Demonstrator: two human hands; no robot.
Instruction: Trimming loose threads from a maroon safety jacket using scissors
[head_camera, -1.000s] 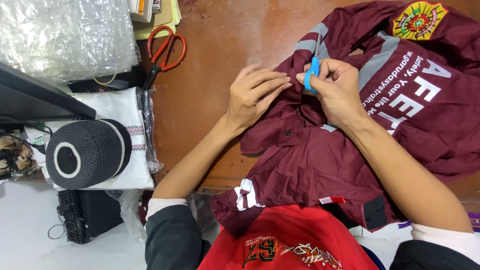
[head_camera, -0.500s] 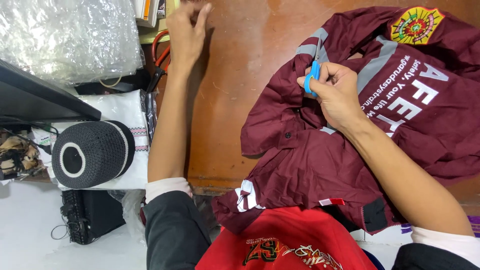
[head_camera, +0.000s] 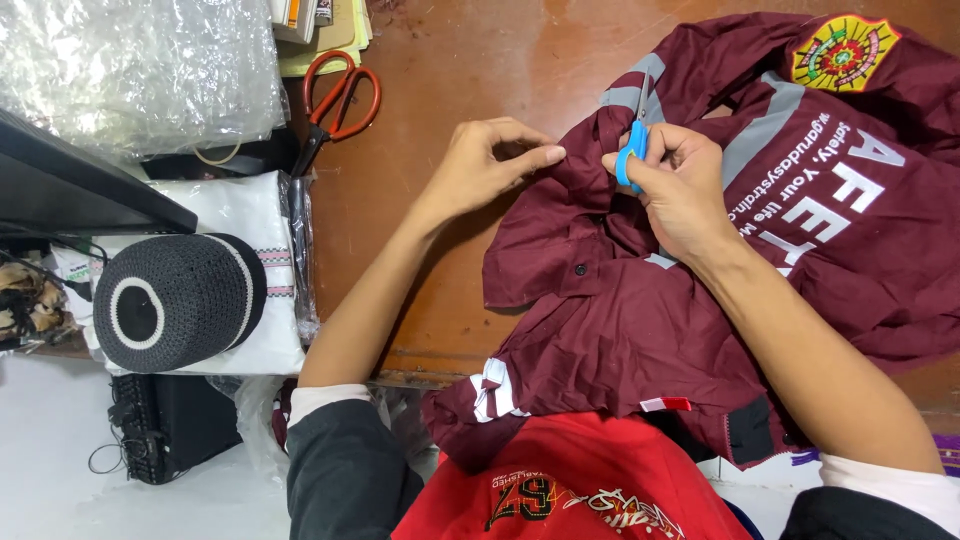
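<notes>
The maroon work shirt with grey reflective bands (head_camera: 640, 330) is lying bunched across the reddish-brown wooden surface (head_camera: 450, 70), spilling over the near edge toward the person's lap; the right hand (head_camera: 680, 190) is resting on the cloth near a grey band, its fingers (head_camera: 660, 150) clamped around a small blue plastic-handled cutting tool (head_camera: 631, 152) held upright against the fabric; the left hand (head_camera: 485, 170) is lying just beside it, fingers (head_camera: 535, 158) drawn together and pinching the edge of the maroon cloth, thumb tucked under so the exact hold is hard to see; a round embroidered badge in yellow, green and red (head_camera: 843, 52) is sitting on the far sleeve of the shirt. Well apart to the left, a pair of orange-handled scissors (head_camera: 338, 105) is lying on the surface with blades pointing toward the near side; beside it a crumpled sheet of clear bubble wrap (head_camera: 130, 70) is covering the corner; nearer, a black knitted round cap with a white ring (head_camera: 175, 300) is resting on a folded white cloth (head_camera: 260, 215).
</notes>
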